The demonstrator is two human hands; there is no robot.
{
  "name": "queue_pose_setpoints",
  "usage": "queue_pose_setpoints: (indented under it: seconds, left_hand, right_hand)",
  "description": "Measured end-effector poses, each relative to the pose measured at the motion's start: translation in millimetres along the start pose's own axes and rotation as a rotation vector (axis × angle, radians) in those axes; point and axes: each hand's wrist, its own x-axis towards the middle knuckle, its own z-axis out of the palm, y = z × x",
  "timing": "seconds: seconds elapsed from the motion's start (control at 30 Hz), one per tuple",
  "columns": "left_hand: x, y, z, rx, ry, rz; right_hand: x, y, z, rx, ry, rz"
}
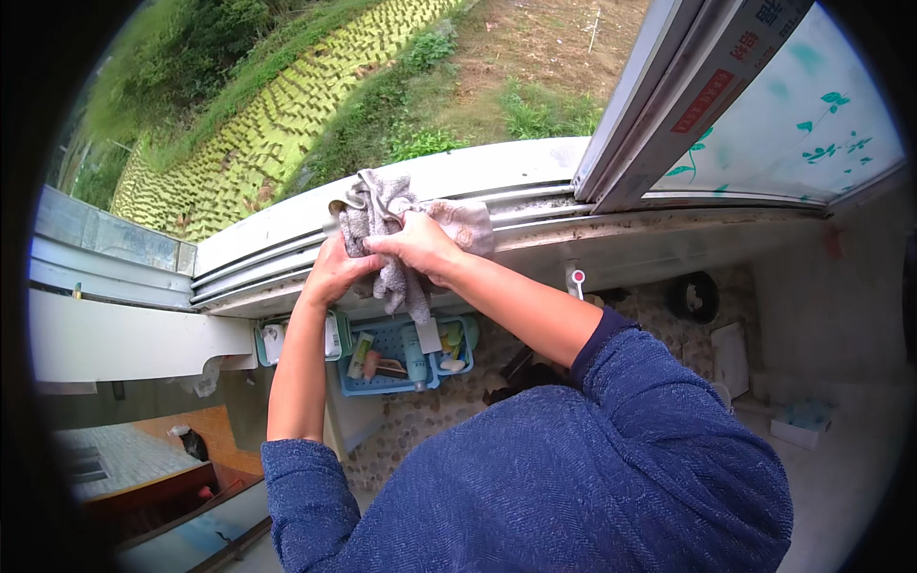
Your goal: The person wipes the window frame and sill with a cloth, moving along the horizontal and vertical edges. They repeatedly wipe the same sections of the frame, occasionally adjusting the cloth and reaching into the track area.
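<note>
A bunched grey terry cloth (390,276) is gripped between both hands over the window sill. My left hand (335,268) holds its left side, thumb pointing right. From the right, my right hand (421,247) pinches the upper folds, with its thumb across the cloth. A paler, patterned part of fabric (462,223) spreads out to the right of my right hand and lies over the sliding-window track (534,208). One end of the cloth hangs down past the sill's inner edge. The track has dark dirt in its grooves near the window frame (630,143).
Below the sill, a blue plastic basket (387,389) holds bottles and tubes. A smaller green basket (345,333) adjoins it on the left. A valve handle with a red centre (578,276) sticks up at the right. A black bucket (693,297) stands on the pebble-patterned floor (430,430).
</note>
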Motion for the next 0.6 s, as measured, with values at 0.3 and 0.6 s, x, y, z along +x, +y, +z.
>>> queue_pose_setpoints:
  seconds: [0.3,0.6]
  left_hand:
    - [-32.8,67.4,131.6,-0.426,-0.21,0.205]
    - [-30.4,42.3,207.6,-0.178,-0.487,-0.021]
  right_hand:
    - [-151.4,-58.0,-113.7,0.066,0.027,0.015]
    - [-330.9,-62.4,-291.0,-0.236,0.819,-0.264]
